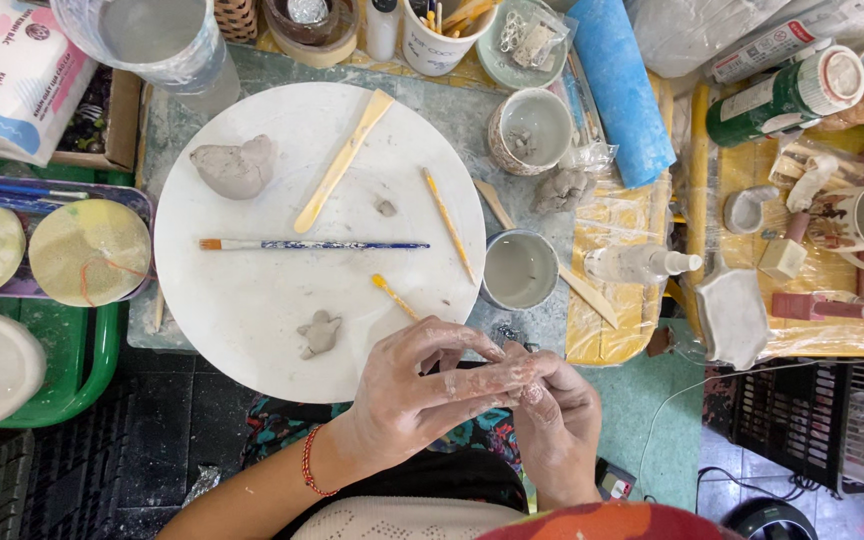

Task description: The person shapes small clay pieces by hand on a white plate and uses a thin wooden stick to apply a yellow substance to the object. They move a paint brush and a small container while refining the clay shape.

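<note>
My left hand (422, 385) and my right hand (552, 415) meet at the near edge of a round white board (252, 290), fingers smeared with grey clay and pinched together around a small bit of clay (530, 392) that is mostly hidden. A red cord circles my left wrist. On the board lie a small shaped clay figure (319, 334), a larger clay lump (234, 168), a tiny clay crumb (385, 208), a blue-handled paintbrush (312, 244), a flat wooden tool (342, 160) and two thin yellow sticks (449, 222).
A cup of grey water (518, 270) and a patterned cup (532, 130) stand right of the board, with a clay lump (560, 188), a blue roll (620, 90) and a spray bottle (642, 263). Mugs and moulds crowd the right. A green tray (72, 380) sits left.
</note>
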